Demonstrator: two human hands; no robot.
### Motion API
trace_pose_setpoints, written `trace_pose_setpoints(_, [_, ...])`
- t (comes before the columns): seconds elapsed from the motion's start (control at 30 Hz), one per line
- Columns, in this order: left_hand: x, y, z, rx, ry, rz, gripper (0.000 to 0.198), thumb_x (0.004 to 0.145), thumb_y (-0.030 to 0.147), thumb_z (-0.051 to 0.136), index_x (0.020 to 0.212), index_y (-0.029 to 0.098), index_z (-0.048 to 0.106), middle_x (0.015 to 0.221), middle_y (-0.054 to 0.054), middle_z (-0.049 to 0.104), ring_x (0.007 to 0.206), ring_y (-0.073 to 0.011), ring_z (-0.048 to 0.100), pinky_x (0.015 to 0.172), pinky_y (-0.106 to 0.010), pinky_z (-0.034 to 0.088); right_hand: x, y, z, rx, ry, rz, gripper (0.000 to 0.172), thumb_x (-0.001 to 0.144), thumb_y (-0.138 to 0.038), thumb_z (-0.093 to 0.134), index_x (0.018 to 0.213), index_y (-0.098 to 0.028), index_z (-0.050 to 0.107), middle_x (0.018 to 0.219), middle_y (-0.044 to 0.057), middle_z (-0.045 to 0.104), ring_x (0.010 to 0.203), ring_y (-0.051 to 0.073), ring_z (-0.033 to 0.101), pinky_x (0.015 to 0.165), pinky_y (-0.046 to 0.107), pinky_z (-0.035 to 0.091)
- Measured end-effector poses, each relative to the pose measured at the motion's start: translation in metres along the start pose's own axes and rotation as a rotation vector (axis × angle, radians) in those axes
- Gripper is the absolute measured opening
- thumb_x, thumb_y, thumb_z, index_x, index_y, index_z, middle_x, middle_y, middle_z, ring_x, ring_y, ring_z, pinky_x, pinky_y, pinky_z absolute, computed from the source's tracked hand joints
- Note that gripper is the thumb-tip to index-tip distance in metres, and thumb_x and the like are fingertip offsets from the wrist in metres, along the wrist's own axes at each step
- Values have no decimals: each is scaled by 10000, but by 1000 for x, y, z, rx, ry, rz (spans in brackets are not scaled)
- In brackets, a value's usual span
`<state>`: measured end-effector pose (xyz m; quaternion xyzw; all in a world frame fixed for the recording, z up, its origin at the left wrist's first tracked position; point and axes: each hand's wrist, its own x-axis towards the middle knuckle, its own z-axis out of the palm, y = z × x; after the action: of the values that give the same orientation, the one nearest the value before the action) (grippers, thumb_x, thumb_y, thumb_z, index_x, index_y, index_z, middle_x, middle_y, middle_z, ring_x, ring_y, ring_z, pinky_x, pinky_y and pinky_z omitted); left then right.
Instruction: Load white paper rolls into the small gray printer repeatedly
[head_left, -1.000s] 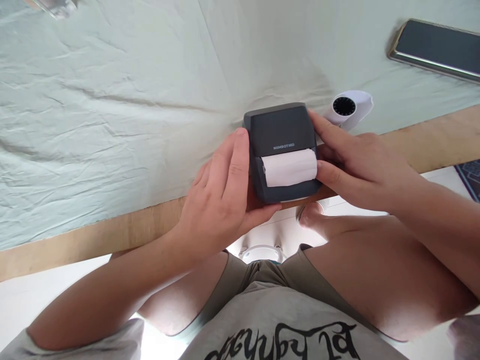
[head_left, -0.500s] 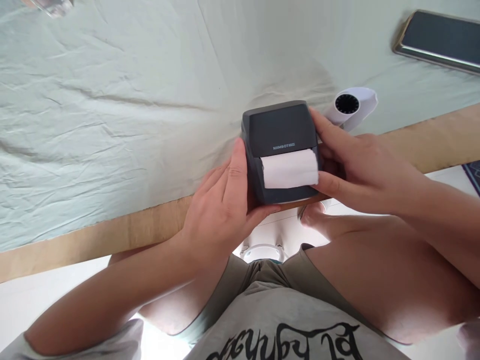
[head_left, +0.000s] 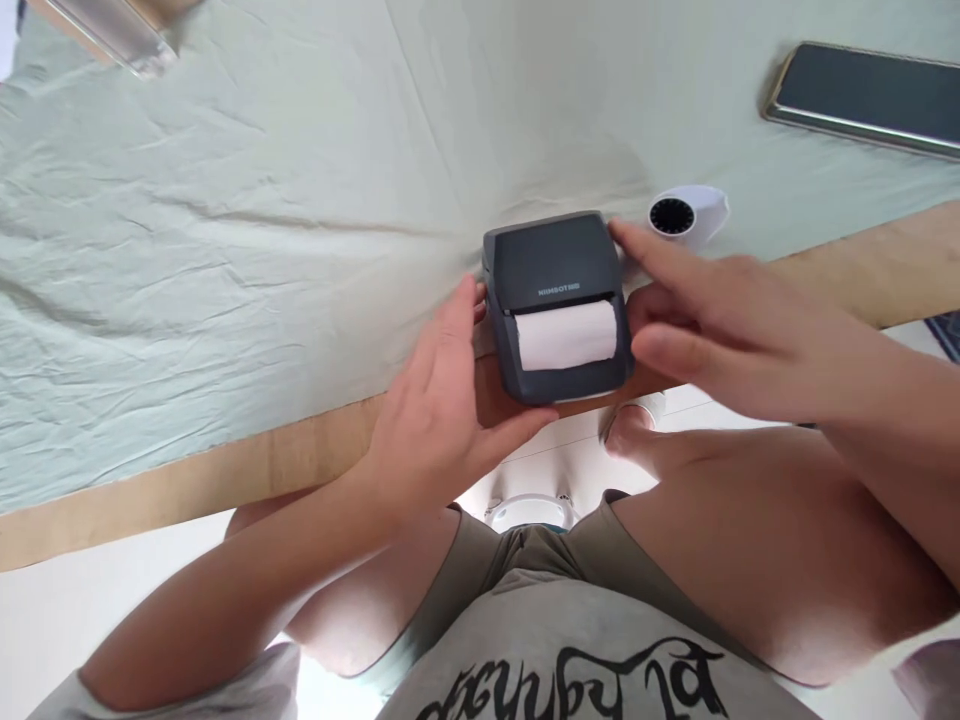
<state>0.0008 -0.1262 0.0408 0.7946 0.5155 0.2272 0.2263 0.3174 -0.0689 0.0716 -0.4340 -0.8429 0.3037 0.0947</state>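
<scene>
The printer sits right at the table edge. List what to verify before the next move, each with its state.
1. Label printer on the table: ok, its front is at the wooden edge.
2. Paper roll seated in its bay: ok, level.
3. Roll covered: not ok, it is exposed.
4. Left hand grip: cannot tell; thumb at the front edge, fingers beside the left wall.
5. Right hand off the printer: cannot tell; open, blurred, over its right side.
6. Spare roll apart: ok, behind the printer.

Printer (head_left: pixel 555 262): matt dark-grey plastic; its roll (head_left: pixel 566 335): smooth white paper. Cloth (head_left: pixel 225 250): pale, creased fabric. Bench (head_left: pixel 225 470) edge: smooth bare wood.
</scene>
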Motion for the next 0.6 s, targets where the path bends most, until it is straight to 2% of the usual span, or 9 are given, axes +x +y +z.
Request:
trace_pose_setpoints(0.07, [0, -3, -1, -27, 3, -6, 1157, 1095, 1050, 556, 1943, 347, 203, 1951, -124, 560, 1797, -439, 591, 1428, -703, 645, 0, -10, -3, -15, 148, 37, 1045, 1181, -950, 235, 1899, -210, 404, 814, -6, 731, 719, 201, 715, 712, 388, 596])
trace_pose_setpoints(0.13, [1, -5, -3, -43, -22, -10, 1179, 1083, 1072, 538, 1943, 331, 222, 1946, -136, 558, 1780, -450, 609, 1407, -688, 666, 2, -21, -2, -15, 257, 78, 761, 1225, -709, 432, 1823, -242, 488, 794, -39, 698, 656, 166, 630, 797, 414, 614])
trace_pose_setpoints(0.17, [2, -6, -3, -42, -31, -9, 1204, 1068, 1085, 544, 1944, 321, 229, 1941, -139, 560, 1769, -461, 620, 1396, -684, 676, 5, -27, -2, -8, 273, 92, 686, 1194, -587, 528, 1800, -267, 499, 792, -54, 688, 625, 156, 586, 811, 419, 618])
trace_pose_setpoints(0.2, [3, -7, -4, -39, -31, -9, 1216, 1059, 1090, 549, 1944, 317, 237, 1933, -139, 564, 1758, -471, 631, 1387, -684, 682, 8, -32, -1, -9, 270, 104, 670, 1149, -491, 593, 1782, -288, 508, 798, -61, 686, 613, 155, 567, 821, 424, 625])
trace_pose_setpoints(0.27, [3, -6, -4, -35, -21, 4, 1198, 1058, 1070, 583, 1935, 324, 251, 1915, -142, 574, 1731, -489, 654, 1374, -702, 687, 15, -39, -2, -49, 244, 125, 670, 1086, -387, 644, 1744, -318, 532, 823, -57, 701, 656, 178, 622, 851, 437, 646])
trace_pose_setpoints(0.37, [3, -3, -3, -26, -8, 46, 1093, 1099, 888, 736, 1913, 362, 231, 1915, -157, 553, 1737, -506, 639, 1359, -725, 689, 25, -44, -6, -125, 248, 125, 585, 1096, -355, 628, 1679, -335, 587, 853, -35, 739, 770, 211, 720, 924, 442, 670])
trace_pose_setpoints(0.43, [2, -2, -3, -9, -7, 68, 1047, 1122, 676, 820, 1909, 397, 188, 1932, -156, 524, 1786, -476, 588, 1386, -707, 668, 28, -45, -9, -165, 325, 86, 526, 1121, -368, 584, 1644, -352, 638, 845, -37, 734, 762, 193, 704, 995, 445, 682])
trace_pose_setpoints(0.5, [0, -2, -3, 0, -19, 75, 1055, 1122, 530, 852, 1906, 423, 154, 1953, -152, 489, 1823, -428, 550, 1422, -677, 643, 31, -45, -12, -189, 430, 63, 490, 1147, -396, 536, 1615, -371, 680, 858, -48, 720, 782, 164, 717, 1135, 465, 673])
trace_pose_setpoints(0.6, [0, -4, -3, -2, -44, 81, 1051, 1130, 554, 844, 1898, 411, 140, 1969, -160, 453, 1845, -409, 521, 1448, -673, 617, 34, -47, -18, -150, 475, 109, 499, 1165, -488, 478, 1595, -358, 695, 948, -29, 753, 1002, 198, 810, 1303, 577, 600])
